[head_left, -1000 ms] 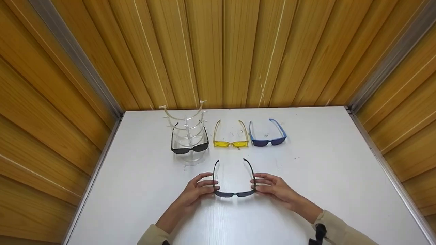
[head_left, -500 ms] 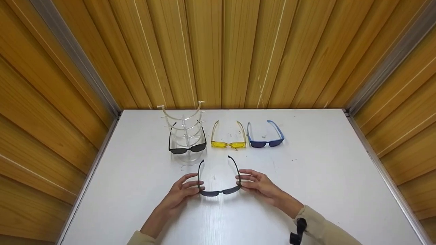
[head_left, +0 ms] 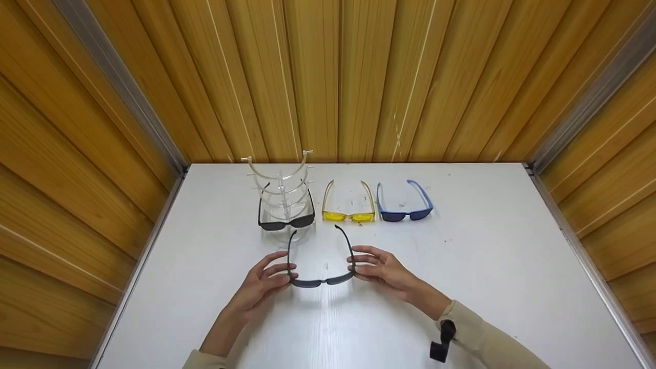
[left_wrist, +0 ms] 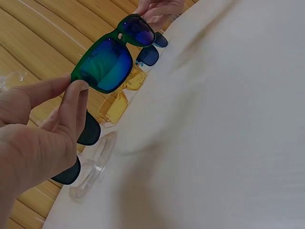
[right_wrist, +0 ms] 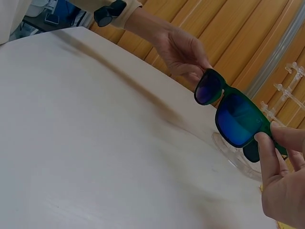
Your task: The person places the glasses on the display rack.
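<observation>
Both hands hold one pair of sunglasses (head_left: 307, 283) over the white table, arms unfolded and pointing away from me. Its frame looks dark green and its lenses mirror blue-green in the left wrist view. My left hand (head_left: 261, 287) pinches it at the left hinge between thumb and fingers. At the opposite hinge, my right hand (head_left: 387, 271) grips it the same way. Just beyond the left temple tip stands a clear tiered eyewear display stand (head_left: 281, 189). Black sunglasses (head_left: 301, 221) sit on a low tier of it, with the tiers above bare.
Right of the stand, yellow glasses (head_left: 362, 217) lie with arms unfolded on the table (head_left: 487, 282). Blue-framed sunglasses (head_left: 393, 216) lie beside them. Wood-look panels (head_left: 359, 77) close off the back and both sides.
Both hands have carried the sunglasses left and farther from me, toward the stand, and the pair has turned slightly. The stand and the other glasses stay in place.
</observation>
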`<state>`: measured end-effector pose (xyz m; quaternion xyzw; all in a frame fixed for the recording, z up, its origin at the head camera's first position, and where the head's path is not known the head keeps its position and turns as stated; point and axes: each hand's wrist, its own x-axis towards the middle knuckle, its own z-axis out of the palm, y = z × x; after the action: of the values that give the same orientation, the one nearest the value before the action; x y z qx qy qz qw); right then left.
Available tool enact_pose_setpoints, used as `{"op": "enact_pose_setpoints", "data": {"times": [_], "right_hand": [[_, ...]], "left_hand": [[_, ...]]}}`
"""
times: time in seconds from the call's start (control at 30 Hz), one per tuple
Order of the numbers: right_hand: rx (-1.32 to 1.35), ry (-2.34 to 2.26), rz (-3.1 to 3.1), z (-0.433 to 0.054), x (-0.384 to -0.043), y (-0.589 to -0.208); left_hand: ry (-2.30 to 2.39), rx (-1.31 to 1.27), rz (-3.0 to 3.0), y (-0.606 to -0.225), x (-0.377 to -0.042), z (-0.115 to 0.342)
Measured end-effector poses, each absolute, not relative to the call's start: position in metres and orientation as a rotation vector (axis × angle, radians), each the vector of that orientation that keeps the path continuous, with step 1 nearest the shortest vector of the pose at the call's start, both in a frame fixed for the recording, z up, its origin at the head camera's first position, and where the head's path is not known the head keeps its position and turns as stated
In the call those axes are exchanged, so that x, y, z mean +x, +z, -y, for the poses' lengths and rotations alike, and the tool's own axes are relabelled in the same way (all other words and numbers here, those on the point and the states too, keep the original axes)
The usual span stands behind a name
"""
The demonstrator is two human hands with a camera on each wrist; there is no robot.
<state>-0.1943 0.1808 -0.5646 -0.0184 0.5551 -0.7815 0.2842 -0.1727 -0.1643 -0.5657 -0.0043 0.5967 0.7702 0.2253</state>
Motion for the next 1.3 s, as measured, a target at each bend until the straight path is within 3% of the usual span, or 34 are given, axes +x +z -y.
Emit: {"op": "enact_pose_setpoints", "data": {"times": [0.7, 1.3], "right_hand": [[-0.163, -2.115, -1.502, -0.150, -0.212, -0.534], [-0.112, -2.122, -1.623, -0.119, -0.255, -0.509]], "left_hand": [[2.243, -0.052, -1.699, -0.532, -0.172, 0.188], [2.241, -0.094, -1.800, -0.512, -0.218, 0.207]]}}
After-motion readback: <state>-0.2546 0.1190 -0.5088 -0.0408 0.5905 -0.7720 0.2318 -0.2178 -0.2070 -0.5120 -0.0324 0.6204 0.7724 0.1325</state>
